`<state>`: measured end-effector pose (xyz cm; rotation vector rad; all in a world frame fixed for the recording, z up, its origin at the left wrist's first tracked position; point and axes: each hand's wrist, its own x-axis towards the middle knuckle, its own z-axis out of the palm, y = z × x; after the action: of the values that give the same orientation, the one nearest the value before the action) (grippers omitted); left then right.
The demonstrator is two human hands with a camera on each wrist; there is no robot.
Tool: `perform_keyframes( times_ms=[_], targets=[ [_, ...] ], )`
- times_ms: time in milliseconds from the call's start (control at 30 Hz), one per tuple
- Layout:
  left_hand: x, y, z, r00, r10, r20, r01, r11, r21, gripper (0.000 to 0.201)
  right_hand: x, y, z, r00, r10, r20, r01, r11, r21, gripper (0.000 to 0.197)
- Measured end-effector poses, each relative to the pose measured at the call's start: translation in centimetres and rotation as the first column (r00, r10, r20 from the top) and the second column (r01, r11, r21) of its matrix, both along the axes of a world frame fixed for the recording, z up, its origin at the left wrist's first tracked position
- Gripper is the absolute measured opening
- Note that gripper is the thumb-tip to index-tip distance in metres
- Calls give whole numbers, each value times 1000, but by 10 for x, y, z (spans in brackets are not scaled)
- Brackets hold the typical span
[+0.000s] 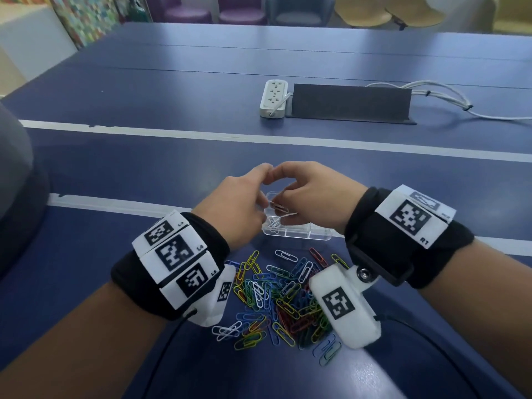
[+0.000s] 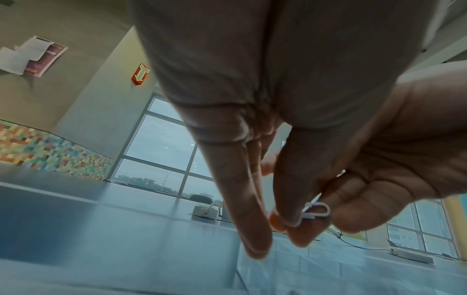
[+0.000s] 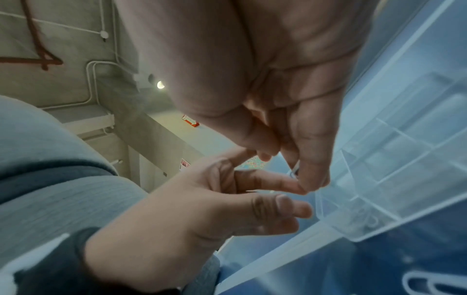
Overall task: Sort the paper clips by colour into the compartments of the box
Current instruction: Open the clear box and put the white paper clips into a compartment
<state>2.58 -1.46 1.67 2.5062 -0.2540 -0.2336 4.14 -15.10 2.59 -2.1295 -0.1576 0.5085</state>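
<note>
A clear plastic compartment box point(image 1: 305, 233) lies on the blue table beyond a pile of mixed-colour paper clips point(image 1: 282, 298). Its near left compartment holds a few white clips point(image 1: 275, 224). My left hand point(image 1: 239, 203) and right hand point(image 1: 311, 194) meet fingertip to fingertip just above that end of the box. Between them hang white paper clips point(image 1: 280, 210) that look linked together. In the left wrist view a white clip point(image 2: 317, 209) is pinched between the fingers of both hands. In the right wrist view my right fingers point(image 3: 308, 169) pinch a clip end beside the box point(image 3: 404, 179).
A white power strip point(image 1: 273, 97) and a black angled stand point(image 1: 351, 102) sit further back, with white cables point(image 1: 449, 96) trailing right. White lines cross the table. Chairs stand beyond the far edge. A grey shape fills the left edge.
</note>
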Motion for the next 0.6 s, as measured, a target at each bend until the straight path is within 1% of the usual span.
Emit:
perform_keyframes(
  times_ms=[67, 133, 167, 200, 233, 267, 300, 367, 433, 467, 500, 533, 600],
  targets=[
    [-2, 4, -1, 1000, -2, 1, 2, 1000, 20, 63, -3, 2, -1, 997, 39, -67, -35, 998, 55, 41],
    [-5, 8, -3, 1000, 5, 3, -6, 999, 39, 66, -5, 2, -2, 995, 58, -86, -53, 997, 57, 41],
    [-7, 10, -3, 1000, 10, 3, -10, 999, 43, 62, -6, 2, -1, 996, 49, -76, -46, 998, 48, 38],
    [-8, 12, -4, 1000, 11, 3, -11, 999, 49, 54, -7, 1, -1, 998, 43, -38, -42, 999, 23, 34],
    [-10, 14, -5, 1000, 4, 7, -4, 998, 63, 42, -9, -1, 0, 998, 52, 28, -51, 998, -27, 31],
    [-11, 16, -5, 1000, -11, 10, 10, 996, 87, 30, -11, -2, 0, 991, 86, 103, -75, 991, -109, 28],
    [-13, 16, -5, 999, -34, 7, 33, 992, 123, 19, -14, -3, -1, 975, 146, 167, -107, 970, -221, 26],
    [-16, 13, -4, 994, -105, -26, 108, 969, 224, 7, -21, -3, -5, 927, 299, 226, -170, 873, -457, 21],
    [-19, 7, -5, 980, -183, -78, 198, 934, 296, 9, -27, 1, -13, 882, 429, 196, -233, 757, -610, 21],
    [-19, 4, -6, 971, -217, -102, 238, 919, 313, 13, -29, 3, -18, 867, 466, 177, -251, 714, -653, 21],
    [-20, 2, -8, 962, -246, -119, 272, 903, 333, 17, -30, 5, -21, 858, 485, 170, -256, 690, -677, 20],
    [-20, 0, -9, 954, -268, -130, 298, 884, 360, 20, -29, 6, -23, 855, 492, 163, -258, 678, -688, 19],
    [-19, -2, -12, 947, -289, -138, 320, 852, 415, 18, -28, 6, -28, 853, 499, 151, -265, 664, -699, 17]
  ],
)
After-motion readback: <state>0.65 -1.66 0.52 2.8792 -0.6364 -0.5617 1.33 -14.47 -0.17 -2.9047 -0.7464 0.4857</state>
